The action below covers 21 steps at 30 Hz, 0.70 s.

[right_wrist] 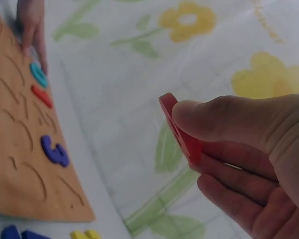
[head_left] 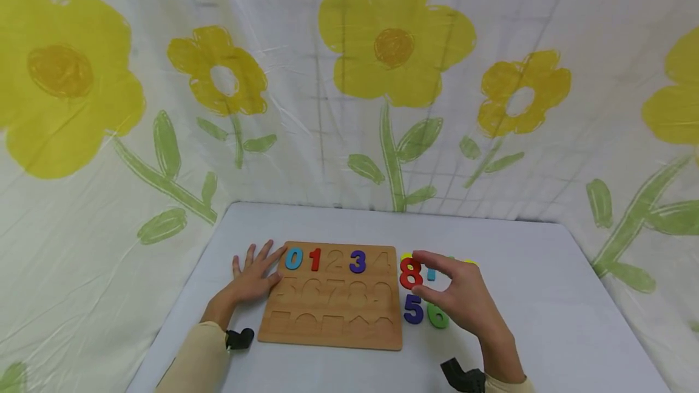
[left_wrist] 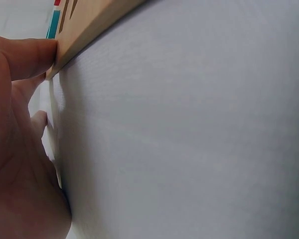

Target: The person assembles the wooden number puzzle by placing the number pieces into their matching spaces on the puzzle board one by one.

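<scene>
A wooden number board lies on the table with a blue 0, a red 1 and a purple 3 in its top row. Spread fingers of my left hand touch the board's left edge, thumb and index against its side. Off the board's right side, my right hand pinches a red number 8 between thumb and fingers. In the right wrist view the red 8 appears edge-on, raised above the table.
Right of the board lie a purple 5, a green 6, a blue piece and yellow pieces, partly hidden by my right hand. A flower-print curtain hangs behind the white table.
</scene>
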Available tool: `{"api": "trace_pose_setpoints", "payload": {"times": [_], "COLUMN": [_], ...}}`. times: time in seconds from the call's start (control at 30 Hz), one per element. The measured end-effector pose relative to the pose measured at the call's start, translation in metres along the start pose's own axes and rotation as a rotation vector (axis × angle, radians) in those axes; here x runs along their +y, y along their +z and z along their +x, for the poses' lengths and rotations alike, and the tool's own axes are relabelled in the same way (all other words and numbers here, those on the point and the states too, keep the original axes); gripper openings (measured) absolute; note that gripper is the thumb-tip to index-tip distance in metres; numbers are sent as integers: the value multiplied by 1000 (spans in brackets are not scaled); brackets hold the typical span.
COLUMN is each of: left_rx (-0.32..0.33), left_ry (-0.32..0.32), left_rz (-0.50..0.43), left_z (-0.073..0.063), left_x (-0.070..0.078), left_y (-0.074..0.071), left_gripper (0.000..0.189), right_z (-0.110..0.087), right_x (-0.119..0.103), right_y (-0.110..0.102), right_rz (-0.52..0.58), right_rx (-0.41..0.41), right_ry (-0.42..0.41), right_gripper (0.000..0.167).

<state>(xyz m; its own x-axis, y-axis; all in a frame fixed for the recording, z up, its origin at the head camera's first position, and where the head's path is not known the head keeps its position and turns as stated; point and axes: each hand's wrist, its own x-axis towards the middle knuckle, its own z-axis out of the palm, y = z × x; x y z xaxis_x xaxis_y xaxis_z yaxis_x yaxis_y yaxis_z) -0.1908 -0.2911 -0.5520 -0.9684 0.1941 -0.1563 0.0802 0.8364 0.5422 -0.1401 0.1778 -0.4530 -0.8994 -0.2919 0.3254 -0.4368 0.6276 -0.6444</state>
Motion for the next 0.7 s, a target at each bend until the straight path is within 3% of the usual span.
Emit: {"api": "trace_pose_setpoints", "payload": {"times": [0.4, 0.7], "left_rx": [68, 74], "left_ry": [64, 71], "left_rz": [-68, -58], "left_z": [-1, 3], "left_x": [-7, -16], "left_y": [5, 10], "left_gripper": [65, 64], "right_z": [20, 26], "right_x": [-1, 1], "right_y": [36, 63], "right_rz": [126, 181], "right_rx": [-73, -123], "right_ry": [-13, 15], "right_gripper": [57, 54]}}
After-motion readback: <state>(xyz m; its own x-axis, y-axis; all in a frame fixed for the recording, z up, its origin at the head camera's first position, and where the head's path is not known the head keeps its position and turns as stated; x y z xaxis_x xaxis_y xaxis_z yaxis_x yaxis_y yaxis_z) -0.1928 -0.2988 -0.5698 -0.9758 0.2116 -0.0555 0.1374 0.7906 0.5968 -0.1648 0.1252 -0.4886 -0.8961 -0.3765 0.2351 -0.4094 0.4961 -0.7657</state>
